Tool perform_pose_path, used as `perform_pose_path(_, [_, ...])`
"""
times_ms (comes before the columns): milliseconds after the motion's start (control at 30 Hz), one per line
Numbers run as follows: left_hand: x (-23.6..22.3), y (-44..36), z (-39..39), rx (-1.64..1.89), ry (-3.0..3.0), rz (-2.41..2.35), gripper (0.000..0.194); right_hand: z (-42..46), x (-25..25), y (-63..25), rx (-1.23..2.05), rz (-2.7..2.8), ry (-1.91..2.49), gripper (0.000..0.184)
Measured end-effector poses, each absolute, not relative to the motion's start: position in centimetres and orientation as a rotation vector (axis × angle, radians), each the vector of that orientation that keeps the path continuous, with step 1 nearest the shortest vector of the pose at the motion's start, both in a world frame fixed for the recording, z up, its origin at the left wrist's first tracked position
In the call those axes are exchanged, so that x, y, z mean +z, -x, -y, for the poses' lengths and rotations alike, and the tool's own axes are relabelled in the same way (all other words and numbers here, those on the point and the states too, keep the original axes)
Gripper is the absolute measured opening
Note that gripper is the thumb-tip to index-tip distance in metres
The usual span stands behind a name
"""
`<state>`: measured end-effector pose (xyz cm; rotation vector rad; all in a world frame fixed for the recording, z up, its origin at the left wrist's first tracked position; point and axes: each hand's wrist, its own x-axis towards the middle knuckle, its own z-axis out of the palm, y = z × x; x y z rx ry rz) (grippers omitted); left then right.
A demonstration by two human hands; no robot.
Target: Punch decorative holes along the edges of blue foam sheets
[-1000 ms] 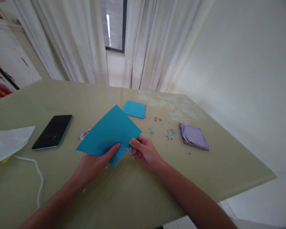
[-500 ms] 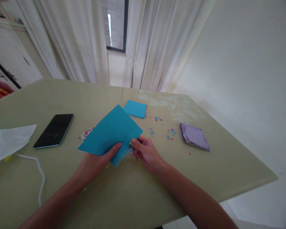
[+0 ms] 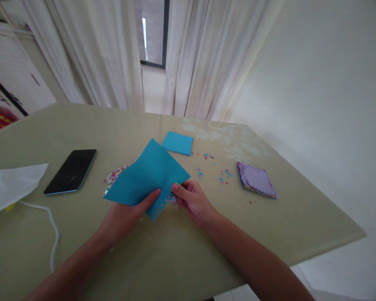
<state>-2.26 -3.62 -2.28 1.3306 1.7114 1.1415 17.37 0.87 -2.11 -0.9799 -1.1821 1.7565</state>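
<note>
A sheet of blue paper [image 3: 147, 173] is tilted above the table, with a row of small punched holes along its lower right edge. My left hand [image 3: 131, 213] grips it from below, thumb on top near the holes. At the right edge of the sheet, my right hand [image 3: 191, 198] is closed in a pinch around a small hole punch, nearly all hidden by the fingers. Punched paper bits [image 3: 114, 175] lie in a pile partly behind the sheet. More bits sit under my right fingers.
A stack of blue paper squares [image 3: 178, 143] lies beyond the sheet. To the right is a stack of purple sheets with punched edges [image 3: 258, 179], near scattered paper bits [image 3: 225, 173]. On the left are a black phone [image 3: 72, 171], a white sheet [image 3: 15, 184] and a white cable [image 3: 54, 234].
The blue sheet has shifted and turned slightly, its right corner now a little farther right. More of the paper-bit pile shows behind it. The green of the punch is now mostly covered.
</note>
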Motion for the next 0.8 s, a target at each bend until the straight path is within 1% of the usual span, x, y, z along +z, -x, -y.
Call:
perform_pose_path(167, [-2.0, 2.4, 3.5, 1.166, -1.28, -1.74, 0.067, -1.0, -1.7, -17.5, 1.785, 1.187, 0.958, 0.051])
perform_pose_path(233, [-1.8, 2.5, 3.4, 1.191, -1.269, -1.744, 0.062, -1.4, -1.2, -18.0, 1.752, 1.173, 0.938, 0.047])
perform_pose_path(300, [-1.6, 2.6, 3.4, 1.229, -1.237, -1.765, 0.056, -2.3, -0.7, -19.0, 1.63, 1.199, 0.952, 0.043])
perform_pose_path(433, [-1.8, 2.5, 3.3, 1.248, -1.198, -1.804, 0.056, -5.0, -0.8, -22.3, 1.288, 1.354, 1.099, 0.027])
perform_pose_path(500, [-2.0, 2.5, 3.2, 1.287, -1.191, -1.79, 0.056, -6.5, -1.6, -24.1, 1.086, 1.52, 1.208, 0.027])
perform_pose_path(567, [-2.0, 2.5, 3.0, 1.332, -1.165, -1.803, 0.056, -8.0, -2.6, -25.6, 0.754, 1.632, 1.346, 0.028])
perform_pose_path(633, [-1.8, 2.6, 2.9, 1.37, -1.134, -1.856, 0.057, -9.1, -3.5, -26.8, 0.479, 1.721, 1.471, 0.034])
perform_pose_path(733, [-1.3, 2.9, 2.7, 1.391, -1.053, -1.966, 0.061, -9.6, -4.1, -27.0, 0.168, 1.851, 1.631, 0.034])
perform_pose_path(800, [-1.1, 3.0, 2.6, 1.364, -1.011, -2.013, 0.064, -9.1, -3.9, -26.0, -0.015, 1.895, 1.638, 0.033])
